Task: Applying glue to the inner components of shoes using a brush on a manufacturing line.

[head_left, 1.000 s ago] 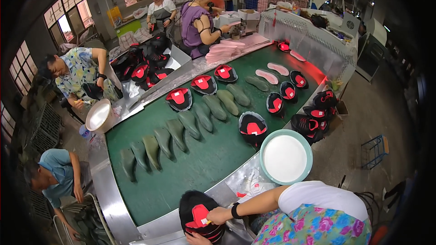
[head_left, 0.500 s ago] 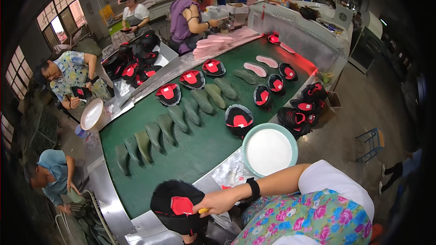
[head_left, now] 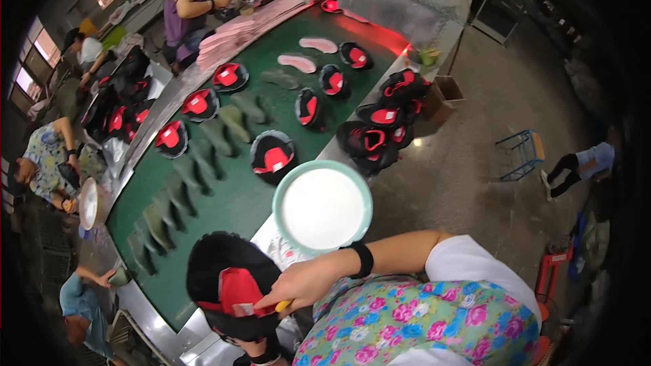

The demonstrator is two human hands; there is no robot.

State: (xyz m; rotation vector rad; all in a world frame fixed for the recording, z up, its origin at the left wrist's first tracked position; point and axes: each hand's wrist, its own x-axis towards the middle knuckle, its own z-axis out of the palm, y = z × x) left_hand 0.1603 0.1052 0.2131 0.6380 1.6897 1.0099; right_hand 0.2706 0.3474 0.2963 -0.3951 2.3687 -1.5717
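Close in front of me is a black shoe upper [head_left: 215, 264] with red lining and a pale label inside. My left hand [head_left: 252, 347] grips it from below, its fingers mostly hidden by the upper. My right hand [head_left: 308, 283] reaches in at the opening, forefinger at the red lining near the label. Its other fingers are closed round a small tool with a yellow handle [head_left: 283, 306]; the working end is hidden. Just beyond that hand stands a teal basin [head_left: 369, 207] of white liquid.
On the green worktable [head_left: 224, 213] lie several green shoe lasts [head_left: 180, 193], black-and-red uppers [head_left: 273, 156] and pink insoles [head_left: 297, 63]. Black shoes [head_left: 383, 116] are piled at its right edge. Co-workers sit along the left. A blue stool [head_left: 521, 156] stands on the floor.
My view has swung right, so the table and co-workers sit further left. The upper is tilted more upright, its red lining showing more; my right hand stays at its opening.
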